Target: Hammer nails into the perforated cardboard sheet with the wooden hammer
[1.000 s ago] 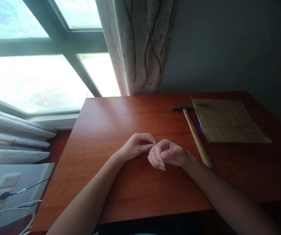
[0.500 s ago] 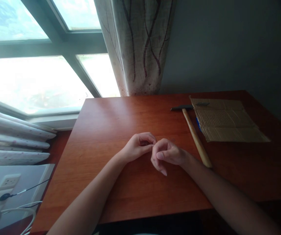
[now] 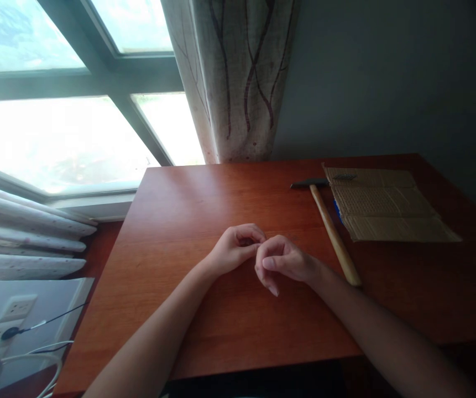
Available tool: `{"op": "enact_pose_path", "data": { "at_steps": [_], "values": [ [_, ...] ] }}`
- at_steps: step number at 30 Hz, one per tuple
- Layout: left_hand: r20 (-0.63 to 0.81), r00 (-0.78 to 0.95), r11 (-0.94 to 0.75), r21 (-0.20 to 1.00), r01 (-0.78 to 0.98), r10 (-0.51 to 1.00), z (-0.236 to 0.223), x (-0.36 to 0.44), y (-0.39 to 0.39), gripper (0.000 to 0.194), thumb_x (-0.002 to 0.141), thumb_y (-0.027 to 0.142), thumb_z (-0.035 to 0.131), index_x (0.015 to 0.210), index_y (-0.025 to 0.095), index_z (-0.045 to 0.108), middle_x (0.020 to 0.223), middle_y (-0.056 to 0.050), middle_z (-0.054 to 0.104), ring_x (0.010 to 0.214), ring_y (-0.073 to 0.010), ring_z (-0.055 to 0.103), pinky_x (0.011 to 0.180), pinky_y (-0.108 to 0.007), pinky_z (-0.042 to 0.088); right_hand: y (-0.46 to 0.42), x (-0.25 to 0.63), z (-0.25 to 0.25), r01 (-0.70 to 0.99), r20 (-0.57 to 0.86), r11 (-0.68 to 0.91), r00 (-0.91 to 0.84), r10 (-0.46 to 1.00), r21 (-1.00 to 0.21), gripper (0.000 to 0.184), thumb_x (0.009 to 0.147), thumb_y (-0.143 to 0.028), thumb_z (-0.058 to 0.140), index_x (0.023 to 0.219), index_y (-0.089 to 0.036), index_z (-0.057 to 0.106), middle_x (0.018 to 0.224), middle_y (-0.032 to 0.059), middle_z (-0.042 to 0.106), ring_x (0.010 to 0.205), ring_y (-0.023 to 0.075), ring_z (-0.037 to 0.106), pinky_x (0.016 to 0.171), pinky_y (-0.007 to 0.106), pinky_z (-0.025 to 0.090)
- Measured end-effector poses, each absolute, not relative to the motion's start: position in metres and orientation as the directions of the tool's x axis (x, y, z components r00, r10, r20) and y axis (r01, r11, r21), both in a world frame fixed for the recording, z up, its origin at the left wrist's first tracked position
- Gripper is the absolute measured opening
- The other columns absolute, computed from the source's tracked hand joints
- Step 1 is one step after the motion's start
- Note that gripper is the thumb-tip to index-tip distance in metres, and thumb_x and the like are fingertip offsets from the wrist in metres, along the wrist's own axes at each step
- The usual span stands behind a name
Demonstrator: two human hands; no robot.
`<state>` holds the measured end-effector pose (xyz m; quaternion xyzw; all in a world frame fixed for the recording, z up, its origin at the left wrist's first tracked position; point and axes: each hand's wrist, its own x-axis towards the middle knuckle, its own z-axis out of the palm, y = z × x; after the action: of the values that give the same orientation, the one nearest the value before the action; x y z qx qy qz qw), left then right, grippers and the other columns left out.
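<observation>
Above the middle of the wooden table, my left hand is closed, its fingers curled towards the thumb, with nothing visible in it. Its fingertips meet my right hand and are partly hidden behind it. My right hand is loosely closed too, the thumb lying along the bent index finger, and no object shows in it. To the right of my hands lies a hammer with a pale wooden handle, its dark metal head at the far end. My right forearm passes near the handle's end.
Right of the hammer, a flat piece of cardboard bears several small thin metal pieces; something blue peeks out beneath its left edge. A curtain and a window border the table. Sockets and cables are at lower left.
The view has shifted very slightly. My right hand's lower fingers have curled in a little; both hands remain together in the same place.
</observation>
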<state>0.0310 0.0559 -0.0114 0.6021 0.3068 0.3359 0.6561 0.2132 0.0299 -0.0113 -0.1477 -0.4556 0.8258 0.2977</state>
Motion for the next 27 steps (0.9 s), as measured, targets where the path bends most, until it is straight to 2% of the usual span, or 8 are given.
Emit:
{"op": "enact_pose_path", "data": {
  "at_steps": [6,14,21,27],
  "values": [
    [-0.018,0.56,0.079,0.993,-0.085,0.829,-0.0127,0.0325,0.0542,0.024,0.081,0.035,0.078,0.082,0.012,0.071,0.092,-0.008,0.066,0.084,-0.0165,0.062,0.074,-0.026,0.05,0.0305,0.2139,-0.0082,-0.358,0.037,-0.38,-0.767,0.64,-0.853,0.036,0.087,-0.045,0.069,0.077,-0.011,0.07,0.058,0.005,0.069,0.044,0.013,0.061,0.046,0.023,0.048],
    [-0.026,0.556,0.075,0.995,-0.065,0.831,-0.0107,0.034,0.0534,0.024,0.083,0.036,0.076,0.084,0.012,0.07,0.093,-0.008,0.066,0.085,-0.0169,0.062,0.075,-0.026,0.051,0.0312,0.214,-0.0042,-0.37,0.054,-0.357,-0.755,0.653,-0.858,0.031,0.088,-0.04,0.069,0.077,-0.011,0.071,0.059,0.0044,0.069,0.046,0.0129,0.062,0.048,0.023,0.049],
    [0.01,0.577,0.041,0.996,-0.075,0.817,-0.0107,0.0321,0.0544,0.025,0.083,0.037,0.076,0.081,0.013,0.069,0.092,-0.007,0.065,0.085,-0.016,0.061,0.074,-0.026,0.05,0.0296,0.2129,-0.0058,-0.333,0.022,-0.377,-0.773,0.634,-0.865,0.037,0.086,-0.047,0.07,0.077,-0.011,0.071,0.058,0.0048,0.07,0.043,0.0126,0.06,0.045,0.023,0.048],
    [0.0,0.579,0.036,0.998,-0.05,0.816,-0.0096,0.0321,0.0544,0.023,0.083,0.034,0.075,0.08,0.012,0.069,0.092,-0.008,0.065,0.084,-0.0166,0.061,0.073,-0.026,0.05,0.0284,0.2126,-0.0098,-0.345,0.031,-0.383,-0.776,0.63,-0.857,0.031,0.089,-0.041,0.069,0.079,-0.011,0.071,0.058,0.0048,0.07,0.044,0.0133,0.062,0.045,0.022,0.047]
  ]
}}
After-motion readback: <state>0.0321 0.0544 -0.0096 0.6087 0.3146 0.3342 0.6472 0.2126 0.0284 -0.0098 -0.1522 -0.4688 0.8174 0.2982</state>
